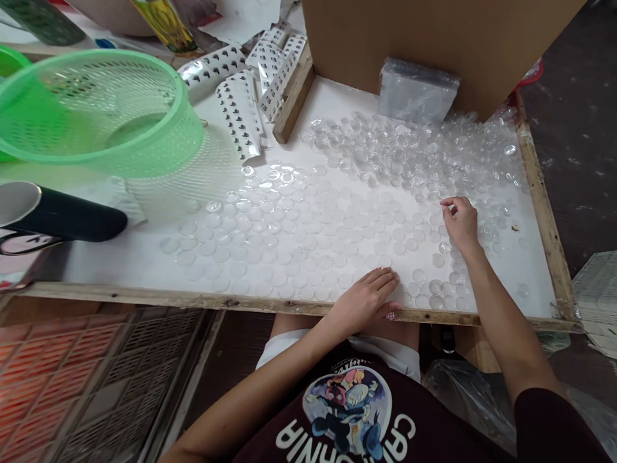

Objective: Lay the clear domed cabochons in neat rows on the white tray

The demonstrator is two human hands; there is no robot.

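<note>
Several clear glass domes (308, 225) lie in rows on a white board (144, 257) with a wooden frame; a loose heap of domes (409, 151) sits at the back right. My left hand (369, 296) rests flat at the near edge, fingers stretched over the last row of domes. My right hand (460, 222) is further back on the right, fingers curled in a pinch among the loose domes; what it pinches is too small to see.
A green plastic basket (96, 109) stands at the left, with a dark tube (62, 215) below it. Strips of heart stickers (241, 96) lie behind. A large cardboard box (434, 38) and a plastic packet (417, 90) stand at the back.
</note>
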